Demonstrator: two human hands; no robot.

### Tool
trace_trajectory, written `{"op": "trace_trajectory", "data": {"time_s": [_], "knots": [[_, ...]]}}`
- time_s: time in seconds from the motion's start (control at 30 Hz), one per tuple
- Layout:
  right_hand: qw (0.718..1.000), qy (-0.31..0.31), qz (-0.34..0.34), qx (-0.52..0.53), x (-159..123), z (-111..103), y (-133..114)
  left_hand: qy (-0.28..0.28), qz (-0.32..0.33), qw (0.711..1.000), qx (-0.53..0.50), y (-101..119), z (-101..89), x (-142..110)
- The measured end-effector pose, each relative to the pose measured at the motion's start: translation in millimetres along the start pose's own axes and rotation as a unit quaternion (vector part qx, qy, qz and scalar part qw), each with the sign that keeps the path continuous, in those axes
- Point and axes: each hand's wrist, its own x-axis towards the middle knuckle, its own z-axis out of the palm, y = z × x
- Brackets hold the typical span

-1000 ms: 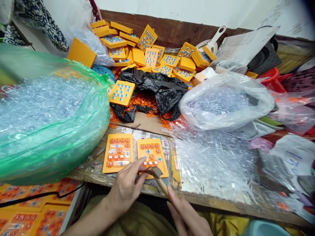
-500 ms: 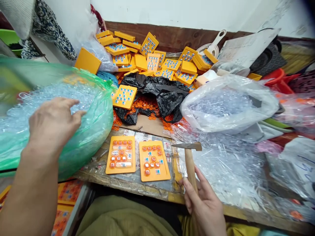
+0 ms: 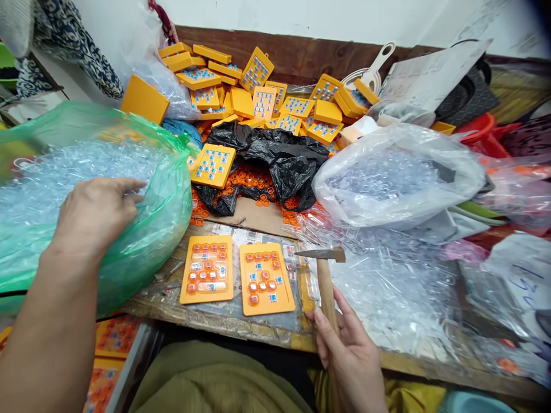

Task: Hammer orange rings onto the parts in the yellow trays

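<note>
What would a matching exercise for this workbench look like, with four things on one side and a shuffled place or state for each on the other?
Things
1. hammer
2. left hand
3. black bag
4. two front boards

Places or states
A. lying side by side on the bench
B. orange rings showing at its opening
C. gripped in the right hand
D. at the mouth of the green bag

Right pairs
1-C
2-D
3-B
4-A
</note>
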Motion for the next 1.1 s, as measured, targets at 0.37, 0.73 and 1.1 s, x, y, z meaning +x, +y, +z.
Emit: {"op": "trace_trajectory", "data": {"time_s": [0.37,0.73,1.1], "knots": [[0.989,-0.047,0.073,0.119,-17,40,-23,-0.144,0.122,0.814,-0.55,91,14.7,-134],[0.978,-0.088,0.117,0.149,-27,50,-22,-0.087,0.328,0.802,-0.491,82,53.0,-199],[0.999,-0.036,0.001,0.0,-20,33,-8,-0.052,0.323,0.864,-0.383,72,81.7,-167]]}}
